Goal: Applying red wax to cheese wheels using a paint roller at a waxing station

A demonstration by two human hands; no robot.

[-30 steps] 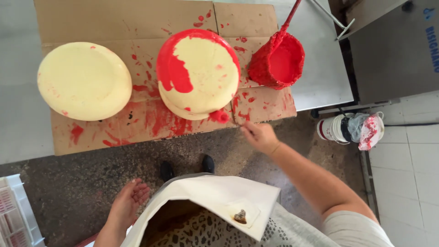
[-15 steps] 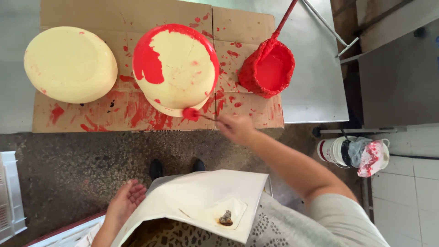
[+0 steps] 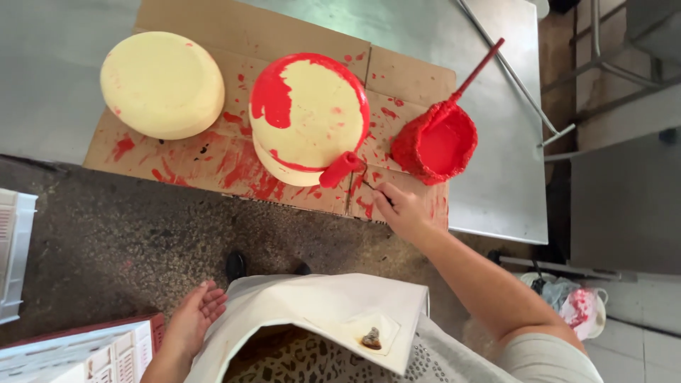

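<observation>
Your right hand [image 3: 401, 211], low and right of the middle, has its grip closed on the thin handle of a small red paint roller [image 3: 340, 169]. The roller touches the lower side of the round pale yellow cheese wheel [image 3: 310, 117] with red paint, in the upper middle on the brown cardboard sheet [image 3: 213, 159] on the grey metal worktop [image 3: 496, 177]. Your left hand [image 3: 196, 318], at the lower left, hangs open and holds nothing.

Plain yellow wheel [image 3: 162, 84] lay on cardboard sheet [image 3: 213, 159], left end, w/ red splashes alongside. Steel table [image 3: 489, 191] lay beneath cardboard. White crates [image 3: 14, 241] stood on dark floor, well left of cardboard; stained bucket [image 3: 578, 308] far right.
</observation>
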